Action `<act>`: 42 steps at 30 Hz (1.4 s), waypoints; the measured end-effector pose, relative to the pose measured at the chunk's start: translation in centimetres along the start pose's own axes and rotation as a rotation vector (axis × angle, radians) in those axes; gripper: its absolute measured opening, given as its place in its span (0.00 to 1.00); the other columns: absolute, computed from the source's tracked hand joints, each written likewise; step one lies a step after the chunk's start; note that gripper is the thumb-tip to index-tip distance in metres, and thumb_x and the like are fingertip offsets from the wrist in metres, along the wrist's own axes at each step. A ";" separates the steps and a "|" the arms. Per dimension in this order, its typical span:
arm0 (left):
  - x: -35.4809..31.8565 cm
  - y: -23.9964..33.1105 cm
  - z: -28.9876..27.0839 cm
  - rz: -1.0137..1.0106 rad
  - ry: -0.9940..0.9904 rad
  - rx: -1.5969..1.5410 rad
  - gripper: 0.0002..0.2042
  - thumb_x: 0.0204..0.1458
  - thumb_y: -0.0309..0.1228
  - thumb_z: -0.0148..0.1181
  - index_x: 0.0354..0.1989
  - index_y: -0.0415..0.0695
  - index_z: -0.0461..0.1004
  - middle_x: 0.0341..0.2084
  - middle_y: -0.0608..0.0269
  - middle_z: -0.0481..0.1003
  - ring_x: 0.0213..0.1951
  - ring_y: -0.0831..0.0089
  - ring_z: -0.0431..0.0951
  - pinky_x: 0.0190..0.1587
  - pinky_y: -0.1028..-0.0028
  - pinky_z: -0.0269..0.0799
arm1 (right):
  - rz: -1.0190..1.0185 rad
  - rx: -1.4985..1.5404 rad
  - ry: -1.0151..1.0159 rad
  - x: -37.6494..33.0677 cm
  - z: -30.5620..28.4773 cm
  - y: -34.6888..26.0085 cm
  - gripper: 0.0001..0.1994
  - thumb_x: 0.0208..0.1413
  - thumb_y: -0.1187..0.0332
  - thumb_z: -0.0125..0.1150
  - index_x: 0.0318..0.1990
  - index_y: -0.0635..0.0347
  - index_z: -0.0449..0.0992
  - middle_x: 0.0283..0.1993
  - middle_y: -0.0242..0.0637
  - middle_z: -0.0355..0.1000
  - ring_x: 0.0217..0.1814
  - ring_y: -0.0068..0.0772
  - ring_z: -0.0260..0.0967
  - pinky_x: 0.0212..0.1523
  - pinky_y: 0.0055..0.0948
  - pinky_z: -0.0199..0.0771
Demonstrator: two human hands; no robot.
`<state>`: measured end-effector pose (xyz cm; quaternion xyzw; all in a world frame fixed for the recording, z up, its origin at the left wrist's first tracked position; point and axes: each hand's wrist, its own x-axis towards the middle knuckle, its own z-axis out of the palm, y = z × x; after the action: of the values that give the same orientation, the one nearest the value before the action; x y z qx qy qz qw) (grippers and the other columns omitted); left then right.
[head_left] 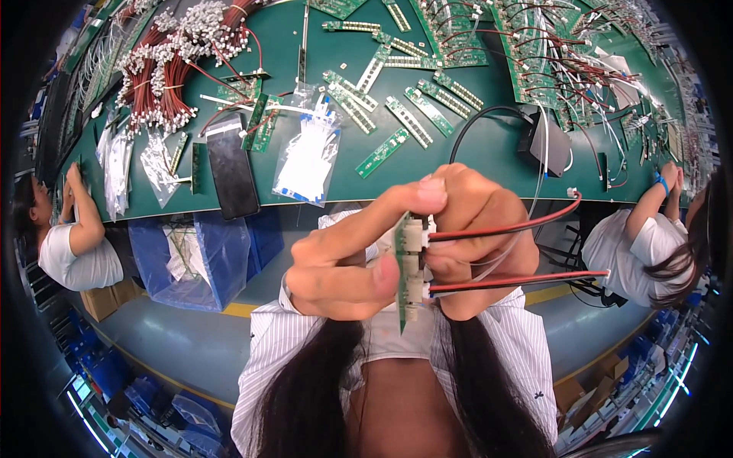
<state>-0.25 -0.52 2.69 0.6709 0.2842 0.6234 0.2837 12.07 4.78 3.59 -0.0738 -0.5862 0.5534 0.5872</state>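
Bright, fairly even light covers the green counter (282,46), with strip lights (678,385) glaring white near the lower rim and a pale sheen on the floor (183,347). The hands (343,263) look crisp; fisheye distortion bends the edges into black corners.

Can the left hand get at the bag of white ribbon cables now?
Probably not yet: the left hand is pinching the green circuit board, though the bag's near end looks uncovered.

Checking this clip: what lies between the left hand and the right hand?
In the head view, a green circuit board with white connectors lies between left hand and right hand.
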 end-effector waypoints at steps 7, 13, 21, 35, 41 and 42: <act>-0.1 -0.2 0.3 -0.019 0.008 0.010 0.23 0.34 0.15 0.61 0.40 0.39 0.59 0.43 0.26 0.63 0.44 0.46 0.70 0.44 0.60 0.68 | 0.053 0.058 -0.084 0.1 -0.3 -0.4 0.09 0.39 0.88 0.52 0.24 0.65 0.63 0.22 0.37 0.57 0.26 0.30 0.56 0.38 0.28 0.62; 0.0 -0.1 0.3 -0.021 0.009 0.002 0.25 0.35 0.15 0.61 0.43 0.40 0.59 0.43 0.27 0.63 0.44 0.46 0.70 0.44 0.59 0.68 | 0.090 0.115 -0.092 -0.1 -0.6 -0.8 0.11 0.37 0.89 0.52 0.28 0.65 0.64 0.25 0.36 0.58 0.26 0.29 0.55 0.37 0.27 0.59; -0.2 -0.2 0.5 -0.029 0.023 -0.011 0.27 0.35 0.16 0.62 0.46 0.41 0.59 0.44 0.29 0.63 0.45 0.46 0.69 0.45 0.58 0.67 | 0.156 0.006 -0.112 -0.3 -0.8 -1.4 0.10 0.38 0.87 0.54 0.27 0.63 0.65 0.25 0.35 0.57 0.27 0.29 0.55 0.38 0.27 0.58; -1.0 -1.1 1.8 -0.037 0.200 -0.160 0.31 0.36 0.18 0.63 0.52 0.43 0.59 0.44 0.31 0.64 0.46 0.45 0.68 0.46 0.57 0.66 | 0.168 -0.207 -0.081 0.2 -1.4 -1.6 0.17 0.36 0.82 0.64 0.39 0.67 0.71 0.36 0.41 0.70 0.31 0.28 0.66 0.32 0.24 0.66; -1.1 -1.5 2.3 0.006 0.256 -0.200 0.32 0.36 0.19 0.63 0.54 0.44 0.59 0.44 0.32 0.64 0.47 0.45 0.68 0.46 0.56 0.66 | 0.124 -0.284 -0.056 0.1 -1.6 -1.7 0.08 0.38 0.83 0.62 0.31 0.71 0.75 0.31 0.43 0.72 0.33 0.35 0.70 0.35 0.29 0.71; -1.1 -1.5 2.3 0.016 0.262 -0.223 0.33 0.36 0.19 0.63 0.55 0.44 0.59 0.44 0.33 0.64 0.47 0.45 0.68 0.46 0.56 0.66 | 0.153 -0.277 -0.026 0.0 -1.5 -1.8 0.08 0.38 0.82 0.62 0.31 0.71 0.75 0.31 0.44 0.72 0.33 0.35 0.70 0.34 0.29 0.72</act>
<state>1.97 -0.37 0.67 0.5503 0.2425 0.7355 0.3121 14.24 4.98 4.48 -0.1915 -0.6571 0.5111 0.5199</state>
